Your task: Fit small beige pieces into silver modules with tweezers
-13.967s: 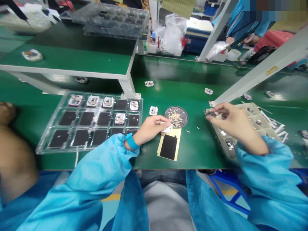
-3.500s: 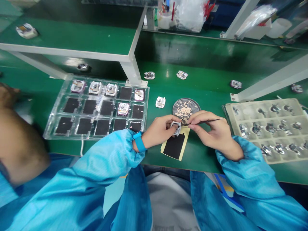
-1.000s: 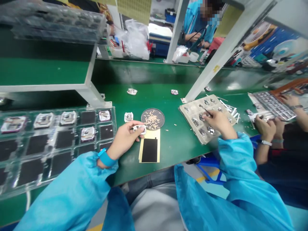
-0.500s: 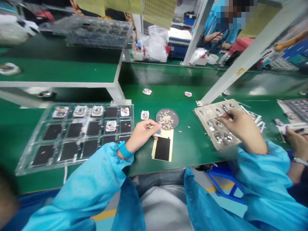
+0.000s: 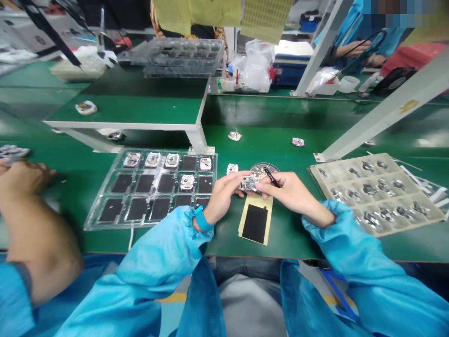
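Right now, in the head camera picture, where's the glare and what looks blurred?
In the head view, glare whitens the green bench at the far right, a nearby person's forearm at the left edge is blurred, the wide lens stretches things near the edges, and the left hand and right hand with the tweezers look fairly sharp.

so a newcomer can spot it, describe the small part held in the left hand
On the green bench, find the tan sheet with a black patch. Just above it, the left hand holds a small metal-framed part, unlike the ones lying on the bench.
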The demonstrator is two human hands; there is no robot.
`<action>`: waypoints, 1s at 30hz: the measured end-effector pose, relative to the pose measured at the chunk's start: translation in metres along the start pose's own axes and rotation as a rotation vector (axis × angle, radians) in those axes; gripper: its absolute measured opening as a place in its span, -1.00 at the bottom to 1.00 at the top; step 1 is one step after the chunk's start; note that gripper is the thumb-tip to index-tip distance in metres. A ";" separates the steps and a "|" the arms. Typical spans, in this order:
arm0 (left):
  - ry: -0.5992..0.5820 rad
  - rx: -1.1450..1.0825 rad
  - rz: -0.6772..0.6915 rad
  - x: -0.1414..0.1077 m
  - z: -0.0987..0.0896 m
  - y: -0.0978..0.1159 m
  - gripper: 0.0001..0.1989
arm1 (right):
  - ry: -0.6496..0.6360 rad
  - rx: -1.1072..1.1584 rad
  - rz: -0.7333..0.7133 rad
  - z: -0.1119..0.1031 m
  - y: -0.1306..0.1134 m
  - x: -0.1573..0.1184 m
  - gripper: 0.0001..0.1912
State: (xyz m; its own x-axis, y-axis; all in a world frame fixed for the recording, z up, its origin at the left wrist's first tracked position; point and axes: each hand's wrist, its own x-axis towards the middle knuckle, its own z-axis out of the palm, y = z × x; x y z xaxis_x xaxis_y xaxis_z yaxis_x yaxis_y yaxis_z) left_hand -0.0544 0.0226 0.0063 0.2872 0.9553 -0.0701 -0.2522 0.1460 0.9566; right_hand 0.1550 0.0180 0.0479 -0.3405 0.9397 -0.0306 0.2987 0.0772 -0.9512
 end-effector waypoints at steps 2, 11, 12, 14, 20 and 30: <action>0.012 0.028 0.012 -0.002 0.000 0.001 -0.59 | -0.001 0.002 0.026 0.003 0.008 0.001 -0.62; -0.010 0.160 0.027 -0.007 0.001 0.006 -0.60 | -0.052 0.032 0.063 0.001 0.020 0.005 -0.63; -0.018 0.159 0.029 -0.006 0.001 0.006 -0.61 | -0.050 0.024 0.065 0.000 0.021 0.005 -0.63; -0.038 0.150 0.041 -0.006 0.002 0.007 -0.62 | -0.035 0.017 0.074 0.000 0.021 0.005 -0.62; -0.095 0.184 0.095 -0.007 0.006 0.001 -0.48 | 0.006 0.055 0.127 0.000 0.020 0.005 -0.57; 0.025 0.641 0.337 -0.010 0.005 0.003 -0.61 | 0.116 0.073 0.089 0.007 0.022 0.001 -0.55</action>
State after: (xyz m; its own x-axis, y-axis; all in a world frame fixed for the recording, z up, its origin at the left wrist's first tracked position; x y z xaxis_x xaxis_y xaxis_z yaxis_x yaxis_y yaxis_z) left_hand -0.0536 0.0127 0.0110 0.2664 0.9284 0.2590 0.2704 -0.3299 0.9044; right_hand 0.1550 0.0185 0.0245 -0.2090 0.9743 -0.0836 0.2562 -0.0280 -0.9662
